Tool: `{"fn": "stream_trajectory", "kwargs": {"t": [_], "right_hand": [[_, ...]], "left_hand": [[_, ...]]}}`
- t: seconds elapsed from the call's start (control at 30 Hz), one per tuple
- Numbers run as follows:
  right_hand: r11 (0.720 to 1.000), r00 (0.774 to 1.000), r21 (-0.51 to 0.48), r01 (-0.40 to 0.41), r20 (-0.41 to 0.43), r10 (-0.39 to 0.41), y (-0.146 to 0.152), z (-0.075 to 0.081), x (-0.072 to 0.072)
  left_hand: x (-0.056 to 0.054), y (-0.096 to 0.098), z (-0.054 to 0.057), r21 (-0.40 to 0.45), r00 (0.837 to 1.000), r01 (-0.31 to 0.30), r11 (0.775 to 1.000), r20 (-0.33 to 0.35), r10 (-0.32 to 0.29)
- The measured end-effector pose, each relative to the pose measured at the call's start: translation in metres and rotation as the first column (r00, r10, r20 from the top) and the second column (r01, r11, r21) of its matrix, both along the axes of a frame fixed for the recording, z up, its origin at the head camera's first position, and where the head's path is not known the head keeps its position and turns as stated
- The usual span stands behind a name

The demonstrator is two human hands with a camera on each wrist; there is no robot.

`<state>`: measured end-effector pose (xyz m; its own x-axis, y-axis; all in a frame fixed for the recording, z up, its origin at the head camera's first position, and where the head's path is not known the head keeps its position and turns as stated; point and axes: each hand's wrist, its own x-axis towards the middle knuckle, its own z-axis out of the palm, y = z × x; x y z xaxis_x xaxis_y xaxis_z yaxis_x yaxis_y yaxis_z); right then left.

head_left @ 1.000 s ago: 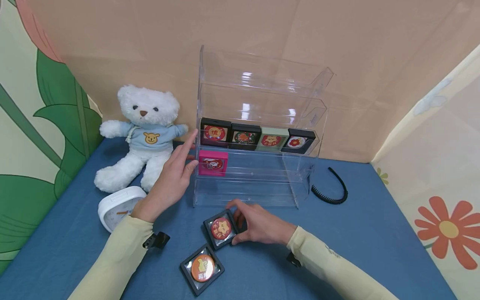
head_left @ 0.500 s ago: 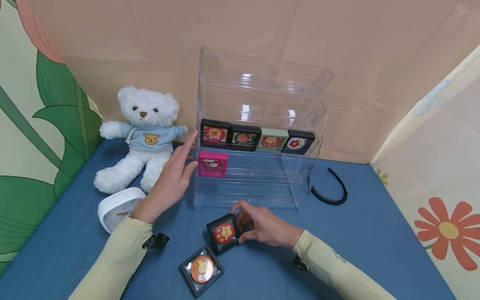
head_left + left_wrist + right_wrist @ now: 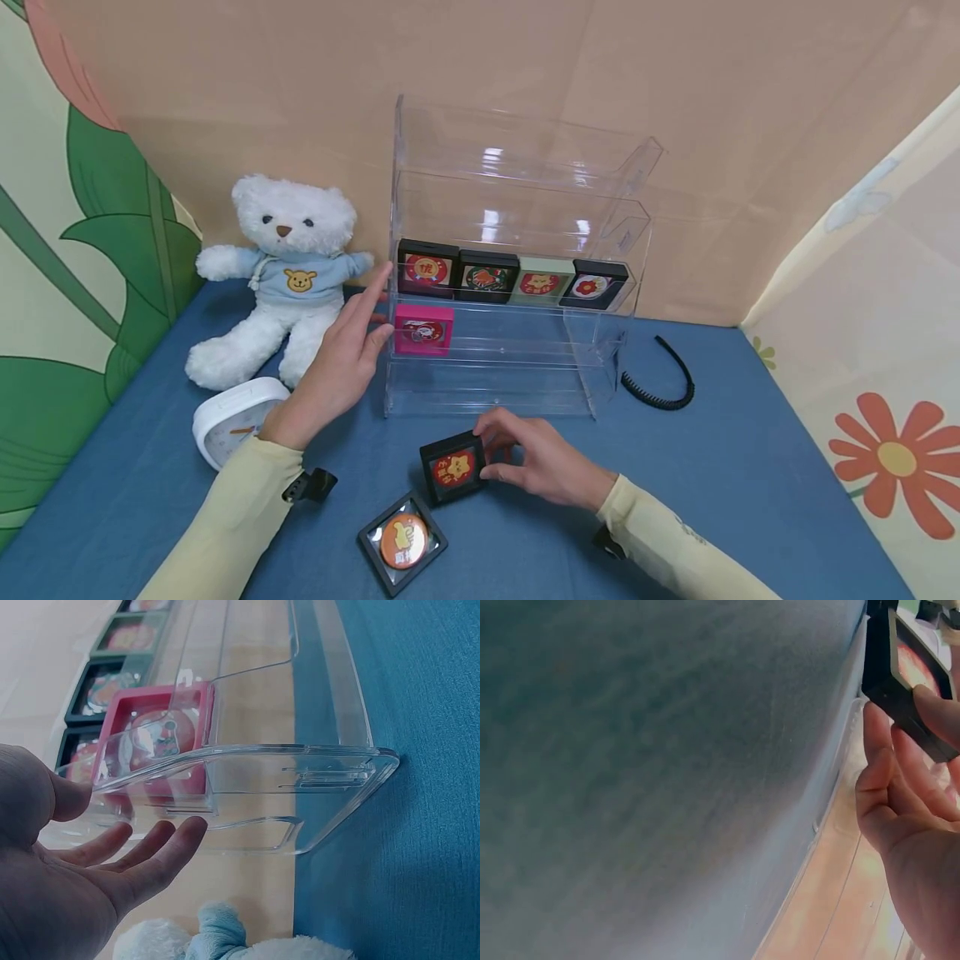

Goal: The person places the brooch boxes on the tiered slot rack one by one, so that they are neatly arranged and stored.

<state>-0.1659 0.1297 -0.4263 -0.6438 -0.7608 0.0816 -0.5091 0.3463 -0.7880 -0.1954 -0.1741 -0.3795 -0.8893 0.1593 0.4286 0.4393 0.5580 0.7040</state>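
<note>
My right hand (image 3: 536, 458) pinches the right edge of a black square display frame (image 3: 453, 469) holding a red round badge with a yellow star-shaped figure. The frame is tilted up, its face towards me; the right wrist view shows my thumb at its front edge and fingers behind. My left hand (image 3: 339, 358) lies along the left side of a clear acrylic tiered rack (image 3: 517, 392), fingers fairly straight, fingertips right at its side panel. A second black frame (image 3: 402, 543) with an orange badge lies flat on the blue cloth. A pink frame (image 3: 154, 739) stands on a lower tier.
Several framed badges (image 3: 487, 277) fill the tier above the pink one. A white teddy bear (image 3: 292, 217) in a blue top sits left of the rack, with a white clock (image 3: 236, 421) before it. A black coiled band (image 3: 663, 398) lies to the right.
My right hand has tipped the star badge's frame up from lying nearly flat and shifted it slightly right. My left hand stays at the rack's side.
</note>
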Motion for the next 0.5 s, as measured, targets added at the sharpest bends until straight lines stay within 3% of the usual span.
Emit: {"fn": "stream_trajectory", "kwargs": {"t": [0.2,0.5], "right_hand": [[0.997,0.994,-0.041,0.063,-0.090,-0.066,0.0038,0.0039,0.0037],[0.987,0.963,-0.090,0.135,-0.224,-0.152,0.0105,0.0078,0.0056]], "left_hand": [[0.0012,-0.0003,0.0013,0.001,1.000,0.004,1.000,0.001,-0.004],[0.0007,0.0002,0.0014,0.003,1.000,0.000,1.000,0.021,0.000]]}}
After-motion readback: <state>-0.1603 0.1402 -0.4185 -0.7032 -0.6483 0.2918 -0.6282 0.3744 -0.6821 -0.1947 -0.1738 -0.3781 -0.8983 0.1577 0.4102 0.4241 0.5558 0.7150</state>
